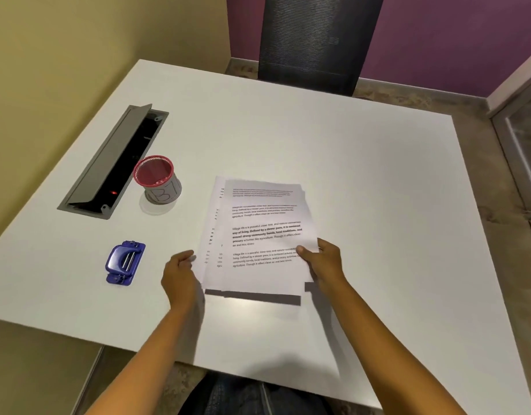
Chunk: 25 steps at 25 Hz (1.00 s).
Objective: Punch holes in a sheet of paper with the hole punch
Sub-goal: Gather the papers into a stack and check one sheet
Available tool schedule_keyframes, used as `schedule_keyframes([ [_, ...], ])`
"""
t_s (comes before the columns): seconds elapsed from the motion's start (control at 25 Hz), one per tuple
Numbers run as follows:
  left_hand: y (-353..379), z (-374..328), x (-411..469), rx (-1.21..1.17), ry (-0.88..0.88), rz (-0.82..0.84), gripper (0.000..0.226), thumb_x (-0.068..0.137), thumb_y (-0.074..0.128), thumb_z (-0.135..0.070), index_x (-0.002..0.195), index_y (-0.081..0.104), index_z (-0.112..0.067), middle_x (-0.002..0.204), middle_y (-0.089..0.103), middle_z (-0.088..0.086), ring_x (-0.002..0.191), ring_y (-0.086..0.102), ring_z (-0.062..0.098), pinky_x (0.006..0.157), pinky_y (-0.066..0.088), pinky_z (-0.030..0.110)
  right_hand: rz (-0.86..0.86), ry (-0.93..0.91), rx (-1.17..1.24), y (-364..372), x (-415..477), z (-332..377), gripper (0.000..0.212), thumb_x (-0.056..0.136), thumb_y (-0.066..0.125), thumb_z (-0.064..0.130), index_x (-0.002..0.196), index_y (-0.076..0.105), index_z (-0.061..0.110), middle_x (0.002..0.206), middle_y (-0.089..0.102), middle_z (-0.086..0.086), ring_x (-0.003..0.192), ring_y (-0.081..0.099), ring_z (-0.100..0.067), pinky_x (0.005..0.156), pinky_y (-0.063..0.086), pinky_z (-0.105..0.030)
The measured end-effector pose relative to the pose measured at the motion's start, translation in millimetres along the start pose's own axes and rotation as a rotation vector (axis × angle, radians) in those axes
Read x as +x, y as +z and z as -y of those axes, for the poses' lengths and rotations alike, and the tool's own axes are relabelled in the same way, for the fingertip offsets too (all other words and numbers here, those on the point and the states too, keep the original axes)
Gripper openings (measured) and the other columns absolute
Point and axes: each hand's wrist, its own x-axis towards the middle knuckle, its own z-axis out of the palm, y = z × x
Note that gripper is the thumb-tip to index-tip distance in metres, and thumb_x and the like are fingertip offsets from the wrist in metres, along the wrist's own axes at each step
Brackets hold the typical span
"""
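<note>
The right hand (324, 262) and left hand (180, 274) raise the sheets (258, 235) off the desk (363, 175), fingers clamped on opposite edges, likely squaring them for the hole punch (125, 262) lying alongside.

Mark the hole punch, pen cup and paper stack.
hole punch (125, 262): head view, blue lever.
pen cup (164, 193): head view, white label.
paper stack (264, 226): head view, top sheet's text.

One head-worn camera looks forward and down, close over the table (378, 175).
</note>
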Motion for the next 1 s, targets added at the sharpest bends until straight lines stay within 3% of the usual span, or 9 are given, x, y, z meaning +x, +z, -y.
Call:
schedule_keyframes([
  [0.08,0.4,-7.6,19.9,0.169,0.028,0.040,0.034,0.097,0.037,-0.007,0.119,0.063,-0.007,0.126,0.063,0.012,0.118,0.057,0.026,0.094,0.043,0.029,-0.017,0.051,-0.084,17.4,10.3,-2.7,0.025,0.077,0.076,0.005,0.102,0.071,0.007,0.105,0.074,-0.012,0.096,0.070,-0.032,0.093,0.055,-0.046],
  [0.2,12.0,-9.8,31.7,0.481,0.206,0.229,0.035,0.095,0.053,-0.018,0.124,0.057,0.001,0.132,0.055,0.019,0.126,0.049,0.033,0.107,0.038,0.043,-0.108,0.085,-0.299,38.2,21.1,-2.7,0.020,0.075,0.070,0.007,0.094,0.069,0.012,0.107,0.073,-0.011,0.090,0.068,-0.028,0.086,0.056,-0.036],
  [0.28,20.5,-7.1,32.5,0.746,0.275,0.331,0.048,0.092,0.059,-0.030,0.128,0.050,0.001,0.142,0.044,0.020,0.133,0.039,0.036,0.109,0.034,0.046,-0.170,0.111,-0.486,49.6,24.2,1.8,0.026,0.077,0.062,0.012,0.103,0.063,0.012,0.118,0.064,-0.011,0.103,0.060,-0.032,0.088,0.052,-0.036],
  [0.4,28.3,-0.7,24.9,0.906,0.278,0.376,0.070,0.092,0.056,-0.041,0.147,0.029,-0.006,0.160,0.019,0.014,0.142,0.025,0.037,0.112,0.031,0.046,-0.176,0.214,-0.668,65.0,22.0,9.8,0.027,0.078,0.059,0.019,0.103,0.053,0.013,0.129,0.045,-0.016,0.117,0.045,-0.037,0.101,0.043,-0.043],
  [0.56,32.4,8.5,15.4,1.028,0.391,0.322,0.076,0.093,0.049,-0.048,0.151,0.022,-0.008,0.162,0.017,0.013,0.140,0.030,0.035,0.112,0.031,0.046,-0.162,0.261,-0.532,80.8,16.3,13.4,0.048,0.078,0.060,0.015,0.123,0.046,0.007,0.135,0.039,-0.019,0.125,0.043,-0.037,0.104,0.043,-0.046],
  [0.68,30.3,5.3,13.6,1.035,0.404,0.312,0.071,0.095,0.046,-0.046,0.150,0.024,-0.007,0.161,0.020,0.013,0.138,0.033,0.035,0.111,0.032,0.045,-0.151,0.279,-0.428,84.5,13.5,21.4,0.053,0.078,0.061,0.014,0.127,0.043,0.004,0.134,0.042,-0.020,0.123,0.047,-0.037,0.100,0.048,-0.047],
  [0.88,28.9,-0.6,7.7,1.072,0.416,0.310,0.066,0.099,0.041,-0.041,0.152,0.021,-0.007,0.162,0.017,0.013,0.139,0.033,0.033,0.114,0.031,0.043,-0.064,0.291,-0.322,86.7,12.3,31.3,0.054,0.067,0.067,0.013,0.118,0.054,0.002,0.111,0.066,-0.015,0.100,0.063,-0.032,0.086,0.055,-0.038],
  [1.0,29.3,-2.0,4.8,1.088,0.420,0.314,0.065,0.100,0.039,-0.039,0.152,0.018,-0.006,0.162,0.014,0.013,0.141,0.031,0.031,0.115,0.029,0.044,-0.012,0.292,-0.228,90.4,10.3,33.1,0.053,0.065,0.069,0.011,0.115,0.058,0.000,0.100,0.070,-0.013,0.082,0.063,-0.027,0.075,0.053,-0.033],
])
